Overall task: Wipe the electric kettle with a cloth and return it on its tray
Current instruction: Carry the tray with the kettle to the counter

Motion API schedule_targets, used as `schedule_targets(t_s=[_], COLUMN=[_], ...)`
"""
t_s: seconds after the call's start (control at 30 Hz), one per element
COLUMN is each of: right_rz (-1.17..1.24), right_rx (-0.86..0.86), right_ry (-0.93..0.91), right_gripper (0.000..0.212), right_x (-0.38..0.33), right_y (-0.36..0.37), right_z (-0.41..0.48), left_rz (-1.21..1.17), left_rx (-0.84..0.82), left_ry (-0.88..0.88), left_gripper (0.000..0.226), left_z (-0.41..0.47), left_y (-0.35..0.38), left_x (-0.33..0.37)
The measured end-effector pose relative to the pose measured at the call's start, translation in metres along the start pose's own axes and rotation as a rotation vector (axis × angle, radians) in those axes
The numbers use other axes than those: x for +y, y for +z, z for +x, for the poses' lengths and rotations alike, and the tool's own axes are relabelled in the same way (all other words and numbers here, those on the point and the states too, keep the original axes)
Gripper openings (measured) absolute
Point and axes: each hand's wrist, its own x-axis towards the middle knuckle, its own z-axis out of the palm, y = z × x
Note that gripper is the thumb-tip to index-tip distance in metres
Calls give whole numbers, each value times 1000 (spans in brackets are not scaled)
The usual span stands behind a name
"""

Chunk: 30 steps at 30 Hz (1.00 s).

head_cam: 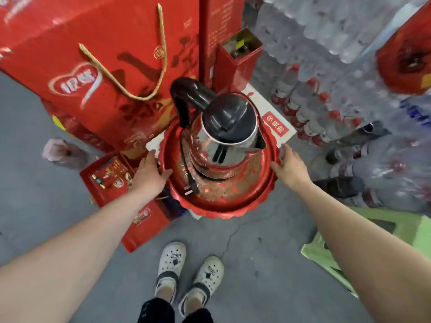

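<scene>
A steel electric kettle [210, 145] with a black lid and black handle stands on its base in a round red tray [221, 203] with a scalloped rim. Its black cord and plug lie in the tray at the front left. My left hand [149, 171] grips the tray's left rim, thumb over the edge. On the opposite side, my right hand [291, 166] holds the right rim. The tray sits over a white and red box. No cloth is in view.
Large red gift boxes [93, 66] stand behind and to the left, smaller red boxes [109, 176] by my left hand. Packs of water bottles [326, 108] fill the right side. A green plastic stool [396, 229] is at lower right. My feet stand on grey concrete.
</scene>
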Motion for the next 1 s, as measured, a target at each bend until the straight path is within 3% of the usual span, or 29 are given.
schedule_targets(t_s=[0.1,0.23,0.53,0.67,1.0], right_rz=[49,215,468,562,741], right_rx=[22,22,16,59,272], right_ry=[-13,81,159,199,390], right_gripper=[61,51,47,41,34], right_x=[2,0,17,30,54], right_y=[11,19,14,-1,-37], right_z=[17,23,-5,-48,-233], left_rz=[-87,-152,-425,-476,-309], left_rx=[63,113,73,27,-195], left_ry=[-57,-56,-86,-3,256], left_gripper=[74,47,45,44,42], left_z=[11,7,-10,-38,-136], left_y=[9,12,6,-11,-72], left_x=[4,12,14,24,67])
